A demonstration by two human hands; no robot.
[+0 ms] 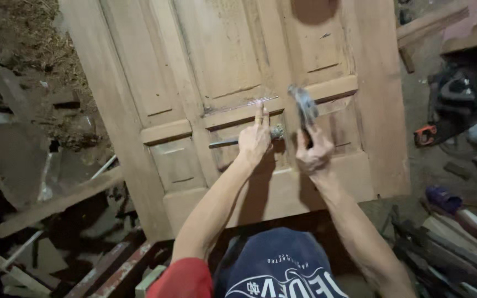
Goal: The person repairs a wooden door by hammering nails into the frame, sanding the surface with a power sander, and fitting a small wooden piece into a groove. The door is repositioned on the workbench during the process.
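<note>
I count one pale panelled wooden door point(194, 83) lying flat, two bare hands over it, the left hand point(254, 140) and the right hand point(314, 153), one grey metal-headed hammer point(303, 105), one thin dark metal rod point(228, 142), and one long loose wooden plank point(56, 203).

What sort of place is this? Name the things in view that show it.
Probably a carpentry workshop. An unfinished panelled wooden door lies flat, the right hand holds a hammer over it, and planks and offcuts lie about.
</note>
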